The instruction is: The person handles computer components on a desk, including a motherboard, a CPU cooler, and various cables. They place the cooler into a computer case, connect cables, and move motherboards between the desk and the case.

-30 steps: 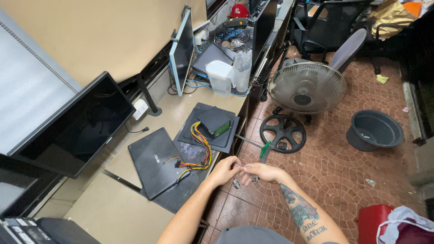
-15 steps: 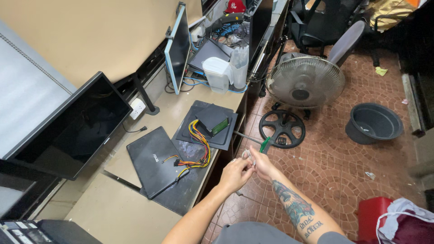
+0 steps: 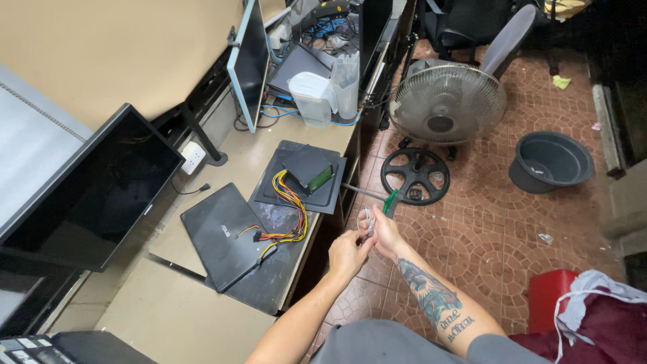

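My left hand (image 3: 348, 253) and my right hand (image 3: 385, 233) meet beside the desk edge, above the tiled floor. Both pinch a thin pale cable (image 3: 367, 220) looped between the fingertips. A green tool handle (image 3: 389, 201) sticks up just behind my right hand; whether that hand holds it I cannot tell. To the left, on the desk (image 3: 168, 317), a bundle of yellow, red and black wires (image 3: 291, 209) runs from a dark boxy part with a green board (image 3: 311, 174) across a closed black laptop (image 3: 222, 232).
A standing fan (image 3: 446, 102) and its round black base (image 3: 416, 176) are on the floor ahead. A grey basin (image 3: 551, 162) lies right; a red container (image 3: 549, 300) with cloth is near right. Monitors (image 3: 87, 195) line the wall, and a plastic jug (image 3: 313, 100) sits further along the desk.
My two hands stayed together and drifted slightly right and forward while fingering the cable. The view has tilted a little lower.
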